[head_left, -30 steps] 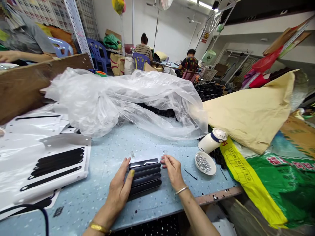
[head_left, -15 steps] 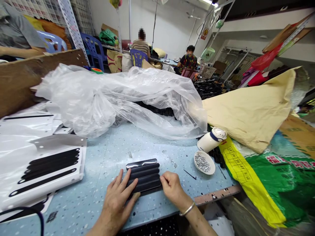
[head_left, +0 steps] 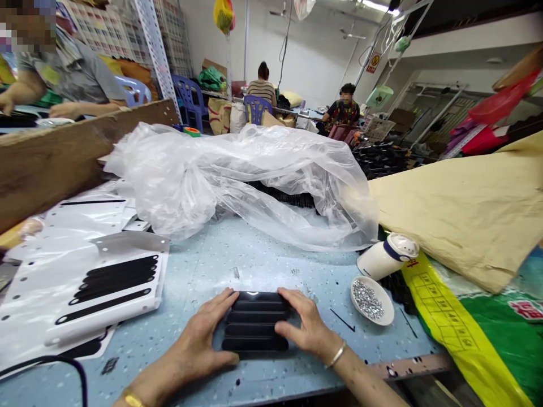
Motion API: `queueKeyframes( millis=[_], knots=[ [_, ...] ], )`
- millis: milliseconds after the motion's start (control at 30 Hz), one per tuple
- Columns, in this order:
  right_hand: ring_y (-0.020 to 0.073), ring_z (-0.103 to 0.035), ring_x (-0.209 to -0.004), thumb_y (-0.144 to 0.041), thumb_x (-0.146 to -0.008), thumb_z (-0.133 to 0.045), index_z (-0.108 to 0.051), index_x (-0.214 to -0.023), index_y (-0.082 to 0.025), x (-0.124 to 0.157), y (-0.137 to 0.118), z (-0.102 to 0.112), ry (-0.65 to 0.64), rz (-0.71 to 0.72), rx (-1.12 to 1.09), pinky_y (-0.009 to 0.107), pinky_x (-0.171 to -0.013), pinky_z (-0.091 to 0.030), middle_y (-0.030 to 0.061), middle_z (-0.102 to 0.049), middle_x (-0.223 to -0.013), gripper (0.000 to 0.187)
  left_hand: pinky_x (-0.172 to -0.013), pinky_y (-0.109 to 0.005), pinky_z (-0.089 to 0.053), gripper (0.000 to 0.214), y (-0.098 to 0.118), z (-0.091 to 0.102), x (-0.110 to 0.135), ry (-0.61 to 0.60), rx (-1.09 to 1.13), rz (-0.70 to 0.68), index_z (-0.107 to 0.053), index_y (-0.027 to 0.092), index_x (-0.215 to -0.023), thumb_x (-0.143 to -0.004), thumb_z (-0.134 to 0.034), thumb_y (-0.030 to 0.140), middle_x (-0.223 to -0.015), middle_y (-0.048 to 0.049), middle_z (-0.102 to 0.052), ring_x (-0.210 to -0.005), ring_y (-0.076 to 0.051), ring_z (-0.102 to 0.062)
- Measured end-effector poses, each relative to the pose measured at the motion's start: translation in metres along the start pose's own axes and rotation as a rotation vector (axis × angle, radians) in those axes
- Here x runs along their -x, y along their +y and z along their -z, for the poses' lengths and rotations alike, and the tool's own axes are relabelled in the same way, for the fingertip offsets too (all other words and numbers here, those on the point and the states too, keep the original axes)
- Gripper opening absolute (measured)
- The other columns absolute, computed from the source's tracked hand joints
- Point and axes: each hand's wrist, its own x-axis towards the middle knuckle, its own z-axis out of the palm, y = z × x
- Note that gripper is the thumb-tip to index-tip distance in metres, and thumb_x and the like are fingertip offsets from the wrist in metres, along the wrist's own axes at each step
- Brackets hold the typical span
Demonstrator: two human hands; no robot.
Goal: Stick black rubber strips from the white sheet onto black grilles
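A row of several black oblong strips lies side by side on the blue speckled table, right in front of me. My left hand presses against the left end of the row, fingers closed around its edge and thumb under the near side. My right hand clasps the right end, fingers curled over the strips. Both hands squeeze the row together between them.
A white plate with slots holding black strips lies at left. A small dish of tiny silver pieces and a tipped white container sit at right. Crumpled clear plastic covers the table's middle. Other people work behind.
My right hand has left the far end of the row and now grips its right side. My left hand has shifted to clasp the left side. The strips are pushed together.
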Motion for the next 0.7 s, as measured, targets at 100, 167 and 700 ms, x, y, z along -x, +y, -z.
queueKeyframes(
  millis=[100, 167, 700],
  knots=[
    [0.0408, -0.048, -0.128, -0.065, -0.066, -0.074, -0.037, -0.145, -0.004, 0.020, 0.005, 0.006, -0.127, 0.122, 0.131, 0.058, -0.105, -0.039, 0.0271, -0.048, -0.140, 0.106, -0.105, -0.066, -0.036, 0.109, -0.001, -0.001, 0.005, -0.009, -0.008, -0.032, -0.028, 0.031, -0.150, -0.054, -0.079, 0.019, -0.150, -0.0174, -0.040, -0.136, -0.042, -0.039],
    [0.0432, -0.041, -0.133, -0.068, -0.063, -0.074, -0.027, -0.149, -0.001, 0.028, 0.009, 0.007, -0.193, 0.183, 0.190, 0.060, -0.107, -0.037, 0.0303, -0.040, -0.145, 0.119, -0.106, -0.066, -0.035, 0.109, -0.002, 0.001, 0.006, -0.027, -0.021, -0.053, -0.027, 0.031, -0.150, -0.055, -0.077, 0.018, -0.151, -0.0174, -0.040, -0.135, -0.042, -0.039],
    [0.0407, -0.060, -0.111, -0.050, -0.060, -0.081, -0.038, -0.147, -0.021, 0.038, 0.023, -0.002, -0.241, -0.070, -0.195, 0.054, -0.094, -0.050, 0.0190, -0.055, -0.134, 0.102, -0.081, -0.047, -0.061, 0.096, 0.000, 0.021, 0.022, -0.111, 0.071, 0.179, -0.039, 0.032, -0.145, -0.055, -0.070, 0.021, -0.124, -0.0092, -0.067, -0.104, -0.035, -0.068]
  ],
)
